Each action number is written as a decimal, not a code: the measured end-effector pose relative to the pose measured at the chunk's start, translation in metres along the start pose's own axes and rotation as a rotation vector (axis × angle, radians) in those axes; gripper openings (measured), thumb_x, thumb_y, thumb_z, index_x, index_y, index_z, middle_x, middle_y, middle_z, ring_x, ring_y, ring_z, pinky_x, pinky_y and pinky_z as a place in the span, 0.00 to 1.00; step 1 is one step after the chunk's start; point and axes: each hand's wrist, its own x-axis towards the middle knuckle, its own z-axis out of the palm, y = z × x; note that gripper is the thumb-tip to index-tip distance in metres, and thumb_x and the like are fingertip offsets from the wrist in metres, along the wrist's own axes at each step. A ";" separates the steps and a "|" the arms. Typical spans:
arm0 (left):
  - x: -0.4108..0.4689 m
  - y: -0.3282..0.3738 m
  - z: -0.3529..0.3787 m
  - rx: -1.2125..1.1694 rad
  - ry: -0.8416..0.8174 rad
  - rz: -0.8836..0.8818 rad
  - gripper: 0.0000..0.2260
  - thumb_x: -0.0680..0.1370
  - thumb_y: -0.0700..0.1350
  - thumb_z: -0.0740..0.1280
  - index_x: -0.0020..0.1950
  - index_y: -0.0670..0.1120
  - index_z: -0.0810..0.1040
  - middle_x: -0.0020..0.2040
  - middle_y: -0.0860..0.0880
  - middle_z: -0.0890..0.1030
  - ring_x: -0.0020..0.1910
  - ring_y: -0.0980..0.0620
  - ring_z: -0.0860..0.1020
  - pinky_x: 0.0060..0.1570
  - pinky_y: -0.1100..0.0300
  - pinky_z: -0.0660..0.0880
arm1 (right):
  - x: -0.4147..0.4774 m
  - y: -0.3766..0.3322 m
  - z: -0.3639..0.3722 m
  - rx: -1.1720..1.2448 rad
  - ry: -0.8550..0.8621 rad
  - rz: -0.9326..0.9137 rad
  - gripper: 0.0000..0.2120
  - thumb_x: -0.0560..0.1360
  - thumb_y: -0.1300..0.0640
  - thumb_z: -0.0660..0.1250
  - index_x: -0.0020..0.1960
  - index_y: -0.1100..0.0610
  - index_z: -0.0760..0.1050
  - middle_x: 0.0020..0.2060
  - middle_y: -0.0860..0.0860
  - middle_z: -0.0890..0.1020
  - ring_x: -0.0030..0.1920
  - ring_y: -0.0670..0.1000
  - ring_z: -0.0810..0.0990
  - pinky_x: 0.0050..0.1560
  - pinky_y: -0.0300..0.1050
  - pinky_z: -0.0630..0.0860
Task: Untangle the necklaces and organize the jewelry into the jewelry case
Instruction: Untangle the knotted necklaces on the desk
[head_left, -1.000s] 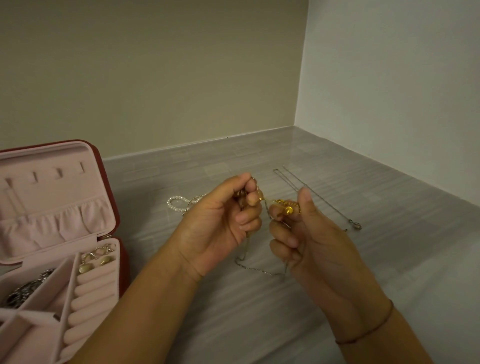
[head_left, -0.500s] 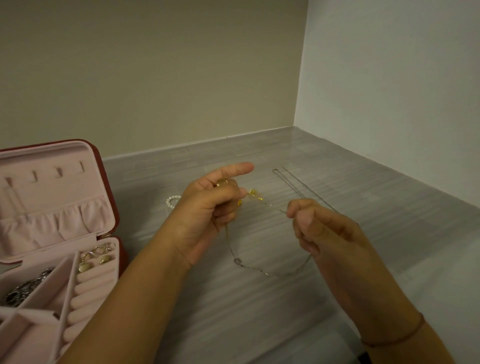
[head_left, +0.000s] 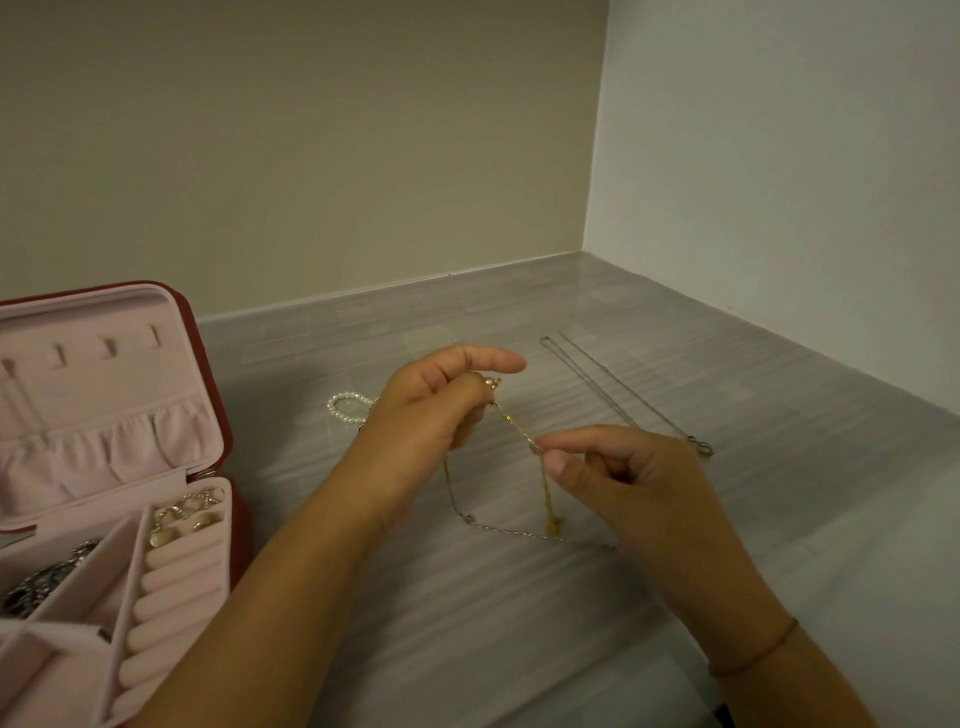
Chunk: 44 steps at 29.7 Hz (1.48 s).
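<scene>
My left hand (head_left: 431, 410) pinches one end of a thin gold chain (head_left: 511, 422) above the grey table, its forefinger pointing right. My right hand (head_left: 618, 467) pinches the same chain lower and to the right, and a gold tail (head_left: 548, 499) hangs from that pinch. A silver chain (head_left: 498, 527) droops between the hands and lies on the table. The open red jewelry case (head_left: 208, 374) with pink lining stands at the left, holding earrings (head_left: 184, 517) and a dark silver piece (head_left: 41, 582).
A pearl bracelet (head_left: 345, 408) lies on the table behind my left hand. A long silver necklace (head_left: 623, 395) lies straight at the back right. Walls close the table at the back and the right.
The hands have drawn apart, stretching the gold chain between them. My right hand dropped lower and a gold tail now hangs from it.
</scene>
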 end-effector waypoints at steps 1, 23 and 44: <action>0.000 0.000 0.000 0.005 0.004 0.002 0.14 0.79 0.35 0.59 0.53 0.47 0.82 0.23 0.57 0.63 0.25 0.58 0.61 0.35 0.59 0.63 | 0.001 0.001 0.001 0.021 -0.014 0.016 0.06 0.68 0.52 0.71 0.44 0.49 0.84 0.22 0.48 0.67 0.27 0.46 0.67 0.34 0.37 0.70; -0.004 0.001 0.006 -0.160 -0.111 0.011 0.13 0.71 0.42 0.70 0.55 0.46 0.80 0.44 0.48 0.86 0.48 0.56 0.83 0.47 0.72 0.74 | 0.009 -0.003 0.009 -0.301 0.129 -0.038 0.05 0.65 0.46 0.72 0.40 0.40 0.78 0.58 0.39 0.74 0.60 0.36 0.70 0.56 0.29 0.63; 0.000 -0.004 0.003 -0.174 0.033 -0.050 0.06 0.75 0.41 0.69 0.51 0.48 0.82 0.34 0.50 0.83 0.28 0.58 0.70 0.36 0.66 0.71 | 0.023 -0.021 0.001 0.252 0.088 0.067 0.04 0.72 0.62 0.68 0.40 0.58 0.81 0.36 0.48 0.84 0.37 0.38 0.80 0.37 0.26 0.71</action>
